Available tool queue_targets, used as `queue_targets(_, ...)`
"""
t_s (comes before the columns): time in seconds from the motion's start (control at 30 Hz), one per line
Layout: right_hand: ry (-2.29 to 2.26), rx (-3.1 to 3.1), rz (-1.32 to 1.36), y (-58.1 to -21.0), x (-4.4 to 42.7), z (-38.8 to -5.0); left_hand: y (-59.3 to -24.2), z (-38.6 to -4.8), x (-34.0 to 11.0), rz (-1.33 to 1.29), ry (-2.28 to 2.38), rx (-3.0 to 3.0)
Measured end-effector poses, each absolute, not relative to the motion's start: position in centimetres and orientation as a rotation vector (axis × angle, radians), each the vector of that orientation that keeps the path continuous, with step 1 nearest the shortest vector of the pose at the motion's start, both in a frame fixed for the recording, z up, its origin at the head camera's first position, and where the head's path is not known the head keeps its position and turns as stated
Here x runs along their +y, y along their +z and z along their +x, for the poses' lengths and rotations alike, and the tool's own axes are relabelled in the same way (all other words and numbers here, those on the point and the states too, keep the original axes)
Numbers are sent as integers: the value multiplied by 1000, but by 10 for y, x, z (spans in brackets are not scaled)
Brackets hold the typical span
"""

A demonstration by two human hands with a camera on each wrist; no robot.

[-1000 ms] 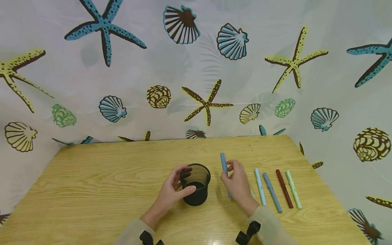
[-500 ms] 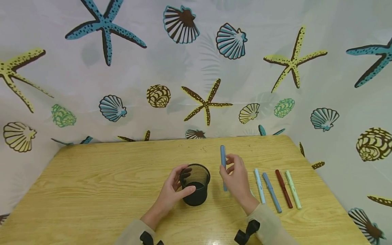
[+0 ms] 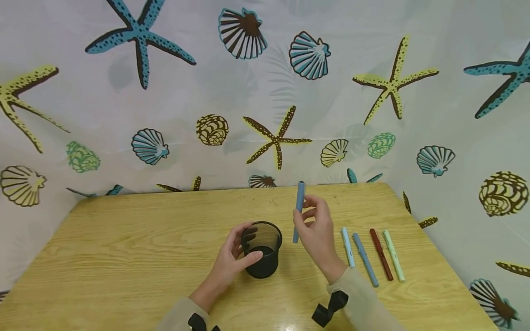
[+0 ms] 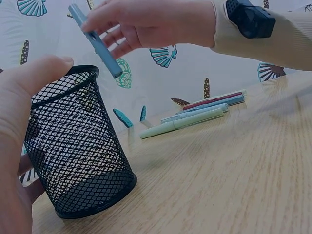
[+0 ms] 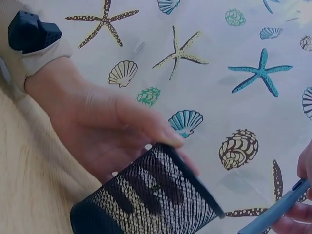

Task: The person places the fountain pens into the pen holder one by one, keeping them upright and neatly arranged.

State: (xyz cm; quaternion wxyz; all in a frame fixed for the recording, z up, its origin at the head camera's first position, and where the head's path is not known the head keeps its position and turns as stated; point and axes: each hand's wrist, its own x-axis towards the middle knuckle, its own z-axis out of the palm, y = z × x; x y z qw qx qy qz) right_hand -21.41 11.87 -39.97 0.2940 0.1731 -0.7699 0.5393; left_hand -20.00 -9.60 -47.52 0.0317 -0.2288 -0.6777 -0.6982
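Note:
A black mesh pen cup (image 3: 265,267) stands on the table, its inside bare as far as the head view shows. My left hand (image 3: 233,257) holds it from the left, with the thumb over the near rim and fingers round the far side. To the right of the cup, my right hand (image 3: 318,232) pinches a blue pen (image 3: 300,196) between thumb and fingers. That pen is nearly upright and lifted off the table. In the left wrist view the pen (image 4: 100,46) hangs tilted near the cup's rim, apart from it.
Right of my right hand lie a light blue pen (image 3: 348,247), another blue pen (image 3: 365,259), a dark red pen (image 3: 381,254) and a light green pen (image 3: 394,256). The left wrist view also shows a pale green pen (image 4: 185,122) nearest the cup. Patterned cloth (image 3: 178,101) hangs behind the table.
My right hand has raised the blue pen higher and brought it slightly left, more upright. The left hand keeps its hold on the cup.

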Motion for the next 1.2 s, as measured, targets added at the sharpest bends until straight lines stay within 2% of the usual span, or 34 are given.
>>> queue_targets(0.33, 1435, -2016, 529, -360, 96, -193, -474, -200, -96, -716, -2138, -2091)
queue_targets(0.9, 1559, -2018, 564, -365, 72, -192, -472, -199, -95, -680, -2178, -2074)
queue_targets(1.2, 1496, -2083, 693, -372, 63, -189, -471, -198, -97, -646, -2172, -2118)
